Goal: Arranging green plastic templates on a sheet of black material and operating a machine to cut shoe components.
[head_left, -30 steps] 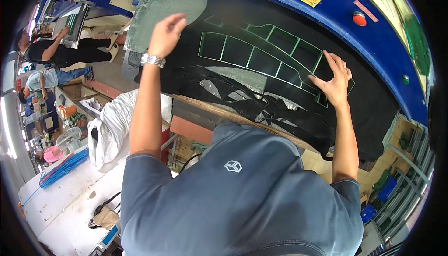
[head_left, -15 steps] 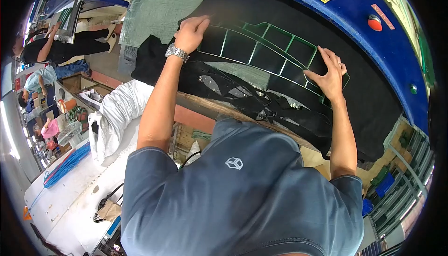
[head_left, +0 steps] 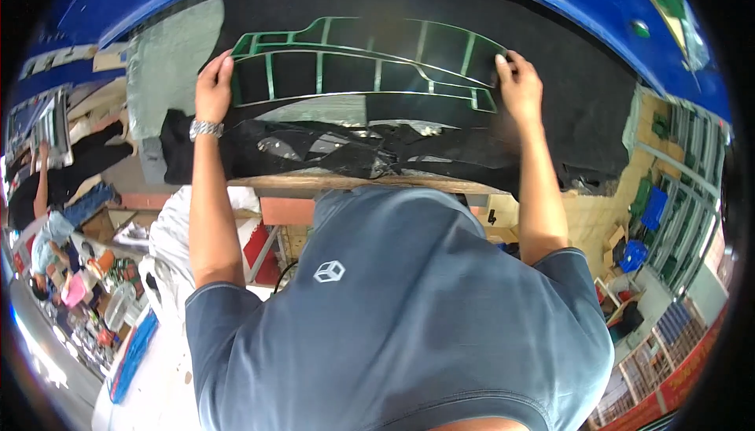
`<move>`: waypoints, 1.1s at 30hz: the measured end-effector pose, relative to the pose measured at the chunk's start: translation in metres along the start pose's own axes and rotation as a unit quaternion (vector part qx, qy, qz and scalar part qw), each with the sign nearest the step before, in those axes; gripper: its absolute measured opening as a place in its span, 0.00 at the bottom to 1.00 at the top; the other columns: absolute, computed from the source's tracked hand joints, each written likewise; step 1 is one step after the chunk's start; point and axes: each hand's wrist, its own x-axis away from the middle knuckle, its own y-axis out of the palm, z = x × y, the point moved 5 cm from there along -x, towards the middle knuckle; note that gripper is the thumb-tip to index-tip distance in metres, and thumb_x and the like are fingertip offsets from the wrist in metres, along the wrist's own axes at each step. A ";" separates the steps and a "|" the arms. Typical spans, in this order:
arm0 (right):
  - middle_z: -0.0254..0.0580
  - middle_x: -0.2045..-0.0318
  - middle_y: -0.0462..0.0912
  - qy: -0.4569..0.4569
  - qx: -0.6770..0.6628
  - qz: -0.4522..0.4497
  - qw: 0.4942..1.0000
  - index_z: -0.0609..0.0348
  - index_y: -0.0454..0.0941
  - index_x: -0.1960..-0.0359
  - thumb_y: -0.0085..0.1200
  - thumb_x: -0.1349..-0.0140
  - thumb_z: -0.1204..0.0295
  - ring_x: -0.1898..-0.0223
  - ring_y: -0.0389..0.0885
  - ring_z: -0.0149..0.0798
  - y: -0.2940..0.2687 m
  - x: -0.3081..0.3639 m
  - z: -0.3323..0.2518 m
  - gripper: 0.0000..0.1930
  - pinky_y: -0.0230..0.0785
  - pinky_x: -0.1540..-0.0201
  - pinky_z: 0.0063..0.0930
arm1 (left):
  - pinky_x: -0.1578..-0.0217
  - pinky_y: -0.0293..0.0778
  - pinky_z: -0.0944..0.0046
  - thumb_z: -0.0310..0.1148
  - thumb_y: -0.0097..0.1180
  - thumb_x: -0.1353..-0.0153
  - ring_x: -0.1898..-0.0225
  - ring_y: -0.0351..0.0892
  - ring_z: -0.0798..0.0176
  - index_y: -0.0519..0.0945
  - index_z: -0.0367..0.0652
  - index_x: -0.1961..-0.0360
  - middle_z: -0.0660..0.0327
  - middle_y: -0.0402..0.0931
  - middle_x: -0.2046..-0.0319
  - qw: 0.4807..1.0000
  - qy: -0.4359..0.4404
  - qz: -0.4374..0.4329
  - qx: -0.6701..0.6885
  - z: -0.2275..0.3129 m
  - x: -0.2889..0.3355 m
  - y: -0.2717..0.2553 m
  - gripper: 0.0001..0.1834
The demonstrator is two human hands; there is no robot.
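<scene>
Stretched between my hands is a long curved metal cutting die (head_left: 377, 75) with green sides, bright edges and several crossbars. It lies over a black sheet (head_left: 570, 116) of material. My left hand (head_left: 213, 89), with a metal watch at its wrist, pinches the die's left end between thumb and fingers. At the opposite end, the thumb and bent fingers of my right hand (head_left: 519, 89) grip the upper right corner. Torn black scraps (head_left: 307, 148) with cut-out gaps lie in front of the die.
A blue machine frame (head_left: 102, 18) arches along the far side, with a green button (head_left: 640, 29) at right. A greyish-green board (head_left: 169, 77) shows beyond the sheet. White cloth (head_left: 169, 226) hangs at left, where other people sit or stand. Metal racks (head_left: 684, 203) stand at right.
The view has turned, and the die now lies more level across it. My left hand has shifted to the die's outer end; my right hand has moved to its upper right corner.
</scene>
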 end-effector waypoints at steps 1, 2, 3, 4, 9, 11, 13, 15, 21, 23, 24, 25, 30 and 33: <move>0.51 0.63 0.89 0.007 -0.028 -0.003 1.000 0.62 0.85 0.43 0.63 0.28 0.56 0.61 0.89 0.49 0.002 0.001 -0.006 0.23 0.80 0.54 0.40 | 0.39 0.75 0.57 0.42 0.56 0.22 0.42 0.85 0.52 0.85 0.40 0.41 0.49 0.87 0.45 1.000 -0.010 0.007 0.003 -0.004 0.004 -0.001 0.20; 0.46 0.62 0.90 0.031 -0.066 -0.024 0.997 0.61 0.84 0.41 0.61 0.26 0.58 0.63 0.88 0.35 0.008 0.004 -0.008 0.21 0.79 0.55 0.30 | 0.39 0.75 0.57 0.42 0.56 0.22 0.42 0.85 0.53 0.85 0.39 0.40 0.49 0.87 0.45 1.000 -0.019 0.013 0.005 -0.006 0.006 -0.003 0.20; 0.46 0.63 0.89 0.056 -0.092 -0.061 0.992 0.62 0.84 0.41 0.61 0.26 0.60 0.64 0.87 0.34 0.009 0.006 -0.008 0.20 0.78 0.56 0.30 | 0.39 0.75 0.57 0.42 0.57 0.22 0.42 0.85 0.53 0.85 0.39 0.40 0.49 0.87 0.45 1.000 -0.021 0.009 -0.001 -0.008 0.006 -0.003 0.20; 0.45 0.63 0.89 0.081 -0.122 -0.099 0.984 0.62 0.83 0.41 0.61 0.26 0.62 0.65 0.86 0.33 0.008 0.009 -0.018 0.19 0.78 0.57 0.29 | 0.39 0.75 0.57 0.42 0.57 0.22 0.42 0.85 0.53 0.85 0.39 0.40 0.49 0.87 0.45 1.000 -0.024 0.006 -0.010 -0.009 0.007 -0.006 0.20; 0.43 0.67 0.86 0.016 -0.098 -0.055 0.994 0.63 0.83 0.41 0.62 0.27 0.67 0.68 0.83 0.32 0.010 0.014 -0.013 0.18 0.77 0.60 0.30 | 0.38 0.75 0.58 0.42 0.58 0.23 0.40 0.84 0.54 0.85 0.41 0.39 0.49 0.86 0.43 0.998 -0.058 0.006 0.001 -0.010 0.007 -0.002 0.20; 0.43 0.68 0.84 0.005 -0.110 -0.045 0.993 0.64 0.83 0.41 0.62 0.28 0.69 0.70 0.82 0.35 0.009 0.012 -0.018 0.18 0.76 0.62 0.32 | 0.38 0.75 0.58 0.42 0.58 0.23 0.40 0.84 0.54 0.85 0.41 0.38 0.49 0.86 0.43 0.998 -0.064 0.005 0.001 -0.012 0.007 -0.004 0.21; 0.41 0.67 0.86 0.033 -0.147 -0.063 0.987 0.64 0.83 0.41 0.62 0.28 0.67 0.69 0.84 0.31 0.007 0.011 -0.015 0.18 0.77 0.61 0.29 | 0.37 0.74 0.58 0.43 0.59 0.23 0.39 0.83 0.54 0.82 0.42 0.35 0.48 0.85 0.41 0.998 -0.066 -0.006 0.000 -0.011 0.008 -0.008 0.22; 0.40 0.67 0.87 0.064 -0.191 -0.075 0.977 0.63 0.84 0.41 0.63 0.28 0.66 0.68 0.85 0.30 0.003 0.008 -0.013 0.19 0.78 0.60 0.27 | 0.38 0.75 0.57 0.43 0.59 0.23 0.40 0.84 0.51 0.82 0.41 0.35 0.48 0.85 0.42 0.999 -0.032 0.031 -0.027 -0.003 0.010 -0.015 0.23; 0.46 0.60 0.92 0.069 -0.213 0.037 0.974 0.64 0.86 0.44 0.65 0.28 0.59 0.62 0.90 0.32 -0.059 -0.013 0.025 0.21 0.80 0.55 0.27 | 0.46 0.79 0.52 0.34 0.65 0.30 0.50 0.86 0.48 0.86 0.39 0.48 0.48 0.86 0.53 0.964 0.169 0.155 -0.135 0.122 0.038 -0.015 0.14; 0.44 0.58 0.92 0.077 -0.231 0.085 0.966 0.64 0.86 0.44 0.63 0.26 0.58 0.62 0.89 0.32 -0.089 -0.027 0.039 0.21 0.80 0.56 0.27 | 0.52 0.82 0.54 0.32 0.65 0.31 0.56 0.88 0.46 0.87 0.37 0.54 0.49 0.87 0.58 0.992 0.115 0.045 -0.020 0.160 0.059 0.023 0.10; 0.43 0.58 0.91 0.075 -0.255 0.105 0.958 0.63 0.86 0.44 0.62 0.26 0.59 0.62 0.88 0.31 -0.104 -0.037 0.048 0.20 0.79 0.57 0.27 | 0.52 0.82 0.53 0.33 0.66 0.32 0.56 0.89 0.46 0.87 0.36 0.56 0.48 0.88 0.59 0.996 0.083 -0.022 0.009 0.166 0.075 0.051 0.11; 0.41 0.57 0.91 0.079 -0.273 0.125 0.951 0.63 0.86 0.44 0.61 0.25 0.59 0.61 0.88 0.31 -0.116 -0.045 0.052 0.19 0.78 0.57 0.27 | 0.52 0.82 0.52 0.35 0.67 0.33 0.56 0.89 0.45 0.88 0.37 0.55 0.47 0.88 0.59 0.992 0.083 -0.092 0.008 0.175 0.091 0.074 0.13; 0.41 0.58 0.90 0.076 -0.335 0.158 0.926 0.64 0.86 0.48 0.50 0.18 0.57 0.62 0.87 0.30 -0.165 -0.079 0.038 0.20 0.77 0.58 0.25 | 0.48 0.71 0.47 0.43 0.74 0.42 0.46 0.77 0.52 0.88 0.49 0.48 0.61 0.81 0.53 0.954 0.154 -0.195 -0.168 0.194 0.130 0.145 0.21; 0.38 0.63 0.89 0.075 -0.360 0.153 0.917 0.63 0.85 0.53 0.49 0.18 0.56 0.65 0.86 0.29 -0.188 -0.096 0.042 0.21 0.76 0.60 0.24 | 0.48 0.67 0.46 0.41 0.76 0.46 0.45 0.72 0.53 0.88 0.52 0.48 0.64 0.77 0.53 0.959 0.180 -0.137 -0.168 0.193 0.114 0.156 0.23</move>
